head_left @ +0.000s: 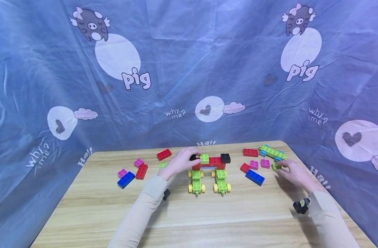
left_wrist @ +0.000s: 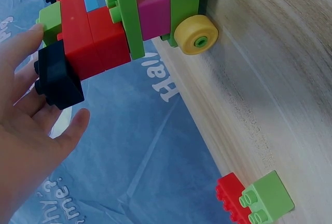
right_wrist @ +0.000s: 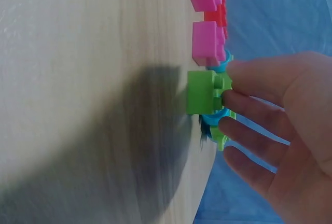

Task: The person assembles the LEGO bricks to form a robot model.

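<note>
Has left hand [head_left: 181, 161] spread about black brick [left_wrist: 59, 76] on stack [left_wrist: 78, 32], right hand [head_left: 294, 173], fingers loosely parted, at green brick [right_wrist: 199, 92] at table's [head_left: 238, 220] right, likely light, stiff, best pinched by its sides.

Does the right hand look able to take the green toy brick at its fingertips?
Probably yes: the right hand has fingertips by the studs of the green toy brick, with nothing visible between.

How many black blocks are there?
2: one black block by the left hand, the other black block at the right end of the red blocks. More could be hidden.
</note>
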`<state>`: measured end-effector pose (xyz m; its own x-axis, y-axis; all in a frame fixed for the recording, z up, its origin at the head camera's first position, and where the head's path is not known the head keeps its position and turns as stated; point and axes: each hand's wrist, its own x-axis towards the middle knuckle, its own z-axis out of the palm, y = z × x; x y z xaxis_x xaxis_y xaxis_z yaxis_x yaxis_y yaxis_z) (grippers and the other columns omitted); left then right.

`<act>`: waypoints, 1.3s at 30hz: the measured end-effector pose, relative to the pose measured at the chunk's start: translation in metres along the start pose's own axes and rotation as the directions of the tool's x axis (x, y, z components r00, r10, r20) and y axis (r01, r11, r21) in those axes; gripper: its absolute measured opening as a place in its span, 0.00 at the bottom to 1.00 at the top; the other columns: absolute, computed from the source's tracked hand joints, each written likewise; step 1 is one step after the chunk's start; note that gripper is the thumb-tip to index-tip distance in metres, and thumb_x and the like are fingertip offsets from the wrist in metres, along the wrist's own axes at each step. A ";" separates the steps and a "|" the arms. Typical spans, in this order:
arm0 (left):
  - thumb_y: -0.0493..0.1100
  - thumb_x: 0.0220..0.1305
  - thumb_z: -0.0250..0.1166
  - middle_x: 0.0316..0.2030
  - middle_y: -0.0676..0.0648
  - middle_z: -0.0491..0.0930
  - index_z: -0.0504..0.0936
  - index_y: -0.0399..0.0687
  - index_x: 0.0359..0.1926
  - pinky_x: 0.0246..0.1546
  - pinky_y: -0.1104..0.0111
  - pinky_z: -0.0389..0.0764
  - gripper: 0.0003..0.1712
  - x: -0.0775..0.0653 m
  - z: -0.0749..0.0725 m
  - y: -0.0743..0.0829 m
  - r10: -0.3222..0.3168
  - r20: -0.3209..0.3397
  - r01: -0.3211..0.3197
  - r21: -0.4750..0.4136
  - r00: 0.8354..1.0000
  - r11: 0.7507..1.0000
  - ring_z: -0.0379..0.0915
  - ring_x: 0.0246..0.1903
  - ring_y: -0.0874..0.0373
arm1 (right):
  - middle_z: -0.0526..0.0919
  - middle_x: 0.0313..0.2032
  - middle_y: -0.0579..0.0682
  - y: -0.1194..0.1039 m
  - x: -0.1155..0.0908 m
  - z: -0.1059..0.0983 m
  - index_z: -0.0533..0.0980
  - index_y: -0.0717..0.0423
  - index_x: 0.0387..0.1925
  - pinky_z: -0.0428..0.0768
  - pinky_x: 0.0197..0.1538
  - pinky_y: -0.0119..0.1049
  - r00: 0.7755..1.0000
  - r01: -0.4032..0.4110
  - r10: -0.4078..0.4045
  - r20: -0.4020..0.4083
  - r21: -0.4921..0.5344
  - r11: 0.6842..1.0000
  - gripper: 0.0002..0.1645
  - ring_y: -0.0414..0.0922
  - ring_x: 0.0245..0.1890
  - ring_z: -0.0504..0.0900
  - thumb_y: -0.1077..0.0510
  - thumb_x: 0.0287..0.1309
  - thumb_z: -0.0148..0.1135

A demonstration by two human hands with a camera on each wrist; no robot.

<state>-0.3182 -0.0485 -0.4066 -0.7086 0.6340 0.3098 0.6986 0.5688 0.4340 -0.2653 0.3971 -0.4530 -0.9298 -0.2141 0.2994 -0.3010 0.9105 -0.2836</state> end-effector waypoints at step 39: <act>0.47 0.63 0.61 0.50 0.44 0.81 0.78 0.44 0.54 0.57 0.63 0.77 0.20 -0.001 0.002 -0.001 -0.010 -0.006 0.010 -0.015 1.000 1.000 0.77 0.52 0.53 | 0.83 0.31 0.55 -0.001 -0.011 0.007 0.80 0.63 0.37 0.79 0.34 0.39 1.000 -0.025 0.025 0.017 0.008 1.000 0.19 0.45 0.29 0.79 0.61 0.37 0.72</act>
<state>-0.3180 -0.0488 -0.4095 -0.7161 0.6251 0.3105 0.6900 0.5670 0.4499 -0.2559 0.3964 -0.4620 -0.9404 -0.1973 0.2768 -0.2792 0.9129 -0.2979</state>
